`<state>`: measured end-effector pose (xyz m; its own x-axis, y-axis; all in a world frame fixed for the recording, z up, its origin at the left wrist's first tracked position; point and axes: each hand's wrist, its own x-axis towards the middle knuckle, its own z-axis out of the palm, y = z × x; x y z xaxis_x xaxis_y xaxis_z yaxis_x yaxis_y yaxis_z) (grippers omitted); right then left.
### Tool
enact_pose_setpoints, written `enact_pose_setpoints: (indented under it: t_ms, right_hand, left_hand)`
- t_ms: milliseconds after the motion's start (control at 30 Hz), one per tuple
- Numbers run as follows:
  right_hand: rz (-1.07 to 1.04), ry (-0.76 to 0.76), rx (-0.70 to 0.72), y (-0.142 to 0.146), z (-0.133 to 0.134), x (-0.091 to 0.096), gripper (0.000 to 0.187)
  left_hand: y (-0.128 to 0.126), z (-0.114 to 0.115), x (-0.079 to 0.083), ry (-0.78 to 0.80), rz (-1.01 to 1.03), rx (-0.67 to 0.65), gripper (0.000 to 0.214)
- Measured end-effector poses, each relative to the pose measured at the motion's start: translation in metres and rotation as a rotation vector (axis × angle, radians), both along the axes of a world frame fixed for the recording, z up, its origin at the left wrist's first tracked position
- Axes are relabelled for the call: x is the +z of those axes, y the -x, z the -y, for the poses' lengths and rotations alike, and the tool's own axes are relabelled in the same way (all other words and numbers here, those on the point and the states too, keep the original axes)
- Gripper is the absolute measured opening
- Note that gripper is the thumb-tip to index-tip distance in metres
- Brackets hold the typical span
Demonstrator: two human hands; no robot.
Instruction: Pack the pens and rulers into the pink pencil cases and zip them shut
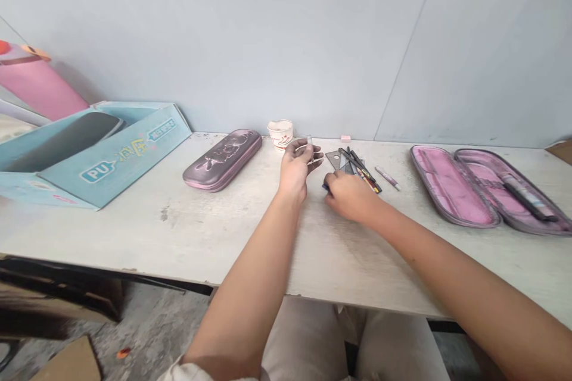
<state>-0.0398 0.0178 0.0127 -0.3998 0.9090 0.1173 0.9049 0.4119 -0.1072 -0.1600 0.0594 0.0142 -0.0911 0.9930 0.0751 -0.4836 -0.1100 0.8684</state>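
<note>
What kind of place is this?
Maybe a simple workshop, though I can't be sure: a long, stained table runs along a plain wall, a blue box sits on it, and the grey floor below is dirty.

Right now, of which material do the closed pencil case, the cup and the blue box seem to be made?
Closed pencil case: probably glossy synthetic leather; its smooth purplish skin shines around a picture.
Cup: seems to be paper, white with red print; whether it is coated, I cannot tell.
Blue box: likely smooth printed cardboard, judging by its flat, lettered panel.
</note>
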Motion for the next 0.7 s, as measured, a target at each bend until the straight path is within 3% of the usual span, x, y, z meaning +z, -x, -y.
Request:
enact_pose_setpoints:
  t_ms: [67,200,333,433,700]
  right_hand:
    - [-0.207,-0.060,-0.065,-0.030,0.001,0.002,0.017]
    - [-0.880,-0.145,-0.210,-0.081,0.001,0.001,0.020]
    - [-1.297,-0.123,-0.224,-0.095,0.002,-0.008,0.026]
    - [-1.315,-0.068,-0.203,-0.091,0.002,-0.012,0.026]
    - [-1.048,-0.080,-0.225,-0.085,0.006,-0.013,0.015]
  left_hand:
    - [-0.011,0.003,-0.004,-0.045,-0.146,-0.074,0.017]
    - [-0.032,0.007,-0.015,-0.135,-0.337,-0.190,0.018]
    - [-0.046,0.013,-0.023,-0.197,-0.510,-0.219,0.019]
    - [-0.049,0.018,-0.023,-0.236,-0.646,-0.233,0.020]
    - [-0.045,0.022,-0.021,-0.377,-1.001,-0.190,0.023]
